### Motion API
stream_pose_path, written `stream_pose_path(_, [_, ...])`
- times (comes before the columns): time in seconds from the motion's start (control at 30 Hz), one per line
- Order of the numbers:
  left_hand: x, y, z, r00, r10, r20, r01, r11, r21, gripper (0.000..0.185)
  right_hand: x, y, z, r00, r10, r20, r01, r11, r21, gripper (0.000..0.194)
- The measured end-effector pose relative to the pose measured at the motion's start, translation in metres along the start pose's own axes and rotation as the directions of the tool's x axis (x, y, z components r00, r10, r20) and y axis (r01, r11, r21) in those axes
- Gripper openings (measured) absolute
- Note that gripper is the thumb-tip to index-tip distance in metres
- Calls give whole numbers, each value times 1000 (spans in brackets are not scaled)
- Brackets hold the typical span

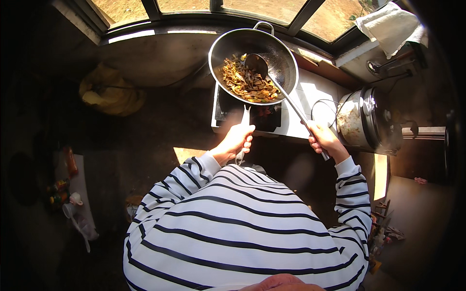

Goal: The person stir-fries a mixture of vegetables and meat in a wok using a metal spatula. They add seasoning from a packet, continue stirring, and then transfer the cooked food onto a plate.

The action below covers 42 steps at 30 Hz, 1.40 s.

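My left hand point(236, 142) is closed round the handle of a deep wok point(285, 54) with a honeycomb-patterned inside. Sliced brown and yellow food point(247, 83) lies in the wok's left and lower part. My right hand point(325, 140) grips the long metal handle of a ladle point(256, 65), whose bowl rests among the food. Beneath the wok, a black cooktop point(269, 122) partly shows, its far part hidden.
A rice cooker or similar pot point(355, 114) stands right of the white tiled counter point(309, 91), with a cable beside it. Windows edge the far side. A white cloth point(393, 27) hangs at upper right; a yellowish bag point(109, 92) lies left.
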State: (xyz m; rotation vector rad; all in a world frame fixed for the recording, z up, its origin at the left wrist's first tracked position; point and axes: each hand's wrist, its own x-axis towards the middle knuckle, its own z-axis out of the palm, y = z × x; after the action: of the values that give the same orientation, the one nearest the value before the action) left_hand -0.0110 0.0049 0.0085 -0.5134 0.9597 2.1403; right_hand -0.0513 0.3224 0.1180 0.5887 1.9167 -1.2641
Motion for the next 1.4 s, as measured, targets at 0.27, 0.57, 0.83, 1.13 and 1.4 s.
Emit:
stream_pose_path(0.27, [-2,1,-1,1000,-13,-1,13,1000,28,20,-52,-16,9,1000,-14,-28,13,999,-52,21])
stream_pose_path(0.57, [-2,1,-1,1000,-12,5,12,1000,8,20,21,12,6,710,-703,-38,487,529,-694,24])
stream_pose_path(0.83, [-2,2,0,1000,-9,9,9,1000,-3,20,67,-42,-11,869,-415,-270,225,816,-533,26])
stream_pose_path(1.13, [-1,0,-2,999,-32,2,32,999,-43,18,-53,-41,-43,709,-700,81,450,361,-816,29])
stream_pose_path(1.4, [-7,5,6,999,-41,-17,40,998,-44,18,-14,-9,-23,486,-865,127,505,159,-848,27])
